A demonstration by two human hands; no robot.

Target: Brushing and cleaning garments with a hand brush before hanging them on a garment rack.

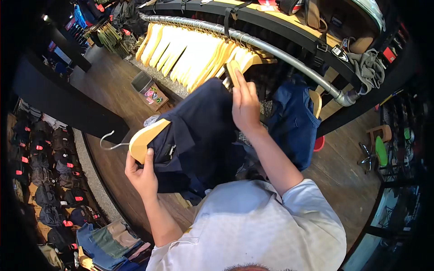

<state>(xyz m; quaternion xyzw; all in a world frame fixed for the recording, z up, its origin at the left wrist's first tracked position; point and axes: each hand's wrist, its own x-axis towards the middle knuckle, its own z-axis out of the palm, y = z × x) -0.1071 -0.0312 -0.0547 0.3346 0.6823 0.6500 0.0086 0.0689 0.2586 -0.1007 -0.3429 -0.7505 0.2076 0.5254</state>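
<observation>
A pale wooden hanger [155,131] with a metal hook sits inside the neck of a dark navy garment [203,119]. My left hand [143,175] is closed on the hanger near the base of its hook, thumb on top. The garment stretches across in front of me toward my right hand [247,107]. That hand is closed around a pale wooden piece [233,73] with a dark edge, at the garment's far right corner. Whether this piece belongs to the same hanger, I cannot tell.
Ahead, a curved metal rail [253,41] carries several bare wooden hangers [181,50]. A blue denim garment [294,119] hangs to the right. On the floor stand a grey bin [142,82] and a cardboard box [156,98]. Folded clothes [108,241] lie at lower left, below shelved backpacks [49,180].
</observation>
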